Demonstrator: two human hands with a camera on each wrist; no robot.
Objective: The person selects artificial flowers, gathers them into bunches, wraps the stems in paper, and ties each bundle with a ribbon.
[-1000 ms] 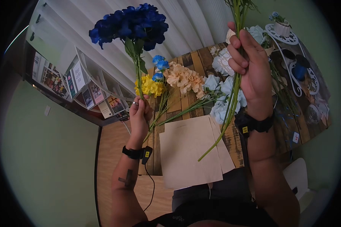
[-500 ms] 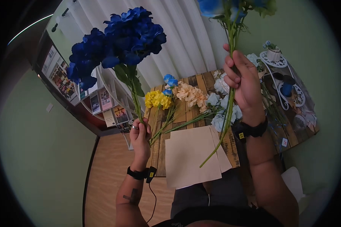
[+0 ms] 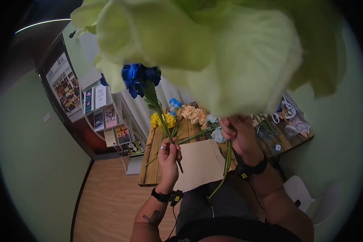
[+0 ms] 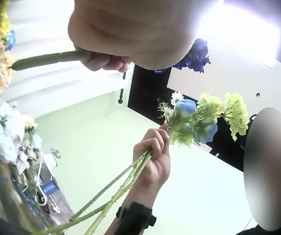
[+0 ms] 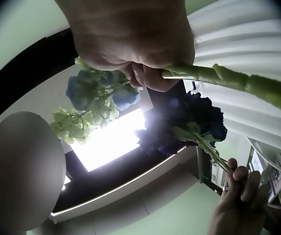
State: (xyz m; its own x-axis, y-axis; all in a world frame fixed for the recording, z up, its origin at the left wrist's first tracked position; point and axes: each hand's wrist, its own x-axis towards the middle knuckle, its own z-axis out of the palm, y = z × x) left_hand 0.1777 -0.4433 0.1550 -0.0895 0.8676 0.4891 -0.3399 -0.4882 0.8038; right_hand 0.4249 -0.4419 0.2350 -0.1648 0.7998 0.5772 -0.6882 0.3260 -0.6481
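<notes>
My left hand [image 3: 169, 159] grips the stem of a dark blue artificial hydrangea [image 3: 139, 78], upright, with the stem's cut end poking out below the fist. My right hand [image 3: 240, 135] grips a bundle of long green stems [image 3: 226, 163] that hang down past the wrist. Large pale green petals [image 3: 246, 52] of this bundle fill the top of the head view and partly cover the blue hydrangea. In the left wrist view the bundle shows light blue blooms [image 4: 185, 107], yellow-green hydrangea clusters [image 4: 236, 115] and a small white daisy [image 4: 177, 97].
On the wooden table [image 3: 147, 171] lie brown paper sheets [image 3: 199, 165], yellow flowers [image 3: 163, 119], peach flowers [image 3: 192, 115], small blue flowers [image 3: 174, 104] and pale blue flowers [image 3: 218, 135]. A card rack [image 3: 113, 125] stands left; a white metal stand [image 3: 287, 111] and chair [image 3: 297, 191] are right.
The right hand has come down and nearer with its bundle, whose pale green petals now block the upper view. The left hand has lowered and moved right with the blue hydrangea.
</notes>
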